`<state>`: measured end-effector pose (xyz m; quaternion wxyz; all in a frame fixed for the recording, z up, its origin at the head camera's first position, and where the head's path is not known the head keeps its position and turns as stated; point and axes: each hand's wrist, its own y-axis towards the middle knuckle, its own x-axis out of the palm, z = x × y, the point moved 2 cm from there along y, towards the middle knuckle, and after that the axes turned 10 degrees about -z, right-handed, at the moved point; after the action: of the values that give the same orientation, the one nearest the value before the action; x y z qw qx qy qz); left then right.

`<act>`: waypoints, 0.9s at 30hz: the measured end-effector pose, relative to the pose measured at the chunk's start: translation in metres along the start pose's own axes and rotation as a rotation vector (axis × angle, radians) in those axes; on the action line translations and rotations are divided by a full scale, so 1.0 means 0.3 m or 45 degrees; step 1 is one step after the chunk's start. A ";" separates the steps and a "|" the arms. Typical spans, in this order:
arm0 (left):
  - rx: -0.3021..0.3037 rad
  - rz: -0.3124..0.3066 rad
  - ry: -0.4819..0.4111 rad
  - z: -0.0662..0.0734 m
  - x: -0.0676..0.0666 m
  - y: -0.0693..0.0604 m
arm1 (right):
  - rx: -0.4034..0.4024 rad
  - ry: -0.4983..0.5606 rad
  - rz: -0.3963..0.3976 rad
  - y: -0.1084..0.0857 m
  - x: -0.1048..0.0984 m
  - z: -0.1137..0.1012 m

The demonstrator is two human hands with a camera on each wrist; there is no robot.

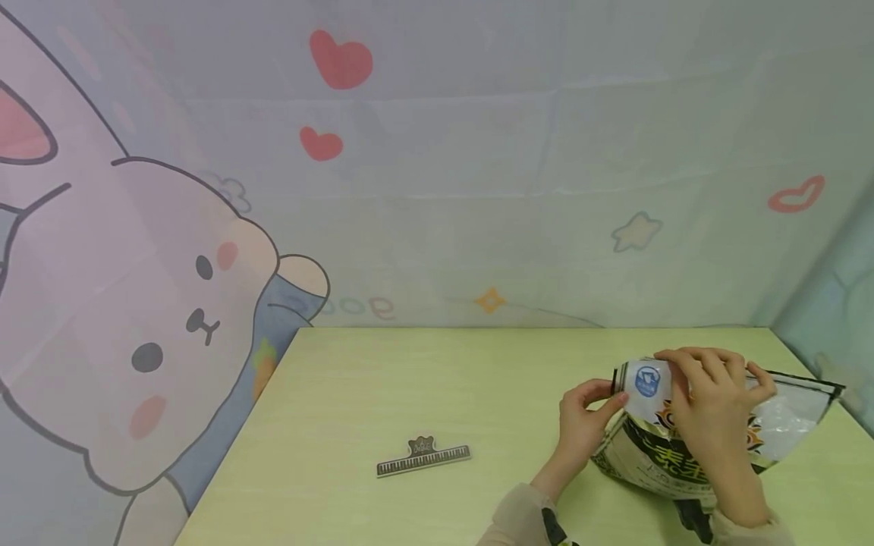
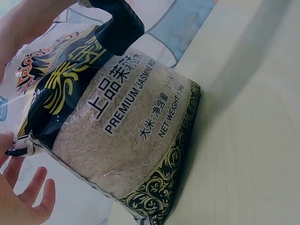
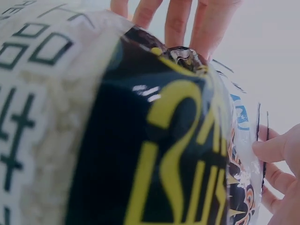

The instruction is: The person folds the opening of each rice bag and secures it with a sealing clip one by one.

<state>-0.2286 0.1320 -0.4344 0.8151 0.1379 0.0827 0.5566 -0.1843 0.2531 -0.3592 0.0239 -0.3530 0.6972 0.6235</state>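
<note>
A plastic bag of jasmine rice (image 1: 642, 462) stands on the right side of the table, its pale upper part rising above the rice. My left hand (image 1: 579, 428) pinches the bag's upper left corner between thumb and fingers; the left wrist view shows its other fingers spread below that corner. Across the top of the bag, my right hand (image 1: 717, 409) grips the film, thumb at the front and fingers bent over the upper edge. In the right wrist view, the bag's dark printed front (image 3: 140, 140) fills much of the picture and hides the thumb.
A dark clip with a piano-key pattern (image 1: 423, 457) lies flat on the pale yellow-green table (image 1: 328, 394), left of the bag. Behind the table hangs a cloth backdrop (image 1: 451, 227) with a cartoon rabbit and hearts. The bag's right corner reaches near the table's right edge.
</note>
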 end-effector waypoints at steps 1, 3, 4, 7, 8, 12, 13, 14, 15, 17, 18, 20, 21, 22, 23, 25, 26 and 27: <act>0.009 0.008 0.010 0.001 0.000 0.000 | -0.003 0.004 0.004 0.000 0.000 0.001; 0.026 0.022 0.032 0.003 -0.002 -0.001 | -0.004 0.010 0.019 -0.005 0.007 0.014; 0.032 0.027 0.045 0.004 -0.003 -0.002 | -0.005 0.016 0.021 -0.006 0.009 0.018; 0.055 0.039 0.066 0.008 -0.006 -0.005 | -0.016 0.008 0.019 -0.016 0.021 0.047; 0.060 0.042 0.077 0.009 -0.007 -0.005 | -0.017 0.002 0.026 -0.022 0.029 0.063; 0.074 0.045 0.073 0.010 -0.011 -0.005 | -0.026 -0.031 0.008 -0.028 0.039 0.095; 0.077 0.044 0.071 0.009 -0.011 -0.005 | -0.013 -0.030 0.006 -0.030 0.041 0.100; 0.081 0.043 0.063 0.007 -0.011 -0.005 | -0.014 -0.034 -0.007 -0.029 0.037 0.099; 0.086 0.041 0.055 0.006 -0.012 -0.005 | -0.011 -0.027 -0.029 -0.025 0.029 0.090; 0.098 0.036 0.060 0.004 -0.014 -0.004 | 0.003 -0.005 -0.060 -0.016 0.016 0.074; 0.104 0.033 0.071 0.002 -0.014 -0.004 | 0.019 0.004 -0.065 -0.014 0.012 0.068; 0.114 0.025 0.094 0.001 -0.015 -0.004 | 0.034 0.017 -0.086 -0.007 0.000 0.055; 0.118 0.023 0.109 0.002 -0.015 -0.005 | 0.045 0.033 -0.090 -0.002 -0.007 0.046; 0.122 0.023 0.122 0.005 -0.015 -0.006 | 0.043 0.034 -0.081 -0.001 -0.009 0.044; 0.126 0.024 0.134 0.009 -0.015 -0.009 | 0.044 0.041 -0.067 -0.001 -0.009 0.045; 0.132 0.030 0.147 0.029 -0.015 -0.016 | 0.034 0.035 -0.035 -0.006 -0.003 0.058; 0.136 0.035 0.157 0.042 -0.016 -0.021 | 0.029 0.034 -0.015 -0.010 0.004 0.069; 0.138 0.039 0.167 0.056 -0.018 -0.027 | 0.025 0.033 0.002 -0.016 0.012 0.083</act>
<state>-0.2184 0.1221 -0.4211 0.7907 0.1464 0.1638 0.5714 -0.1947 0.2736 -0.3706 0.0177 -0.3603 0.7037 0.6121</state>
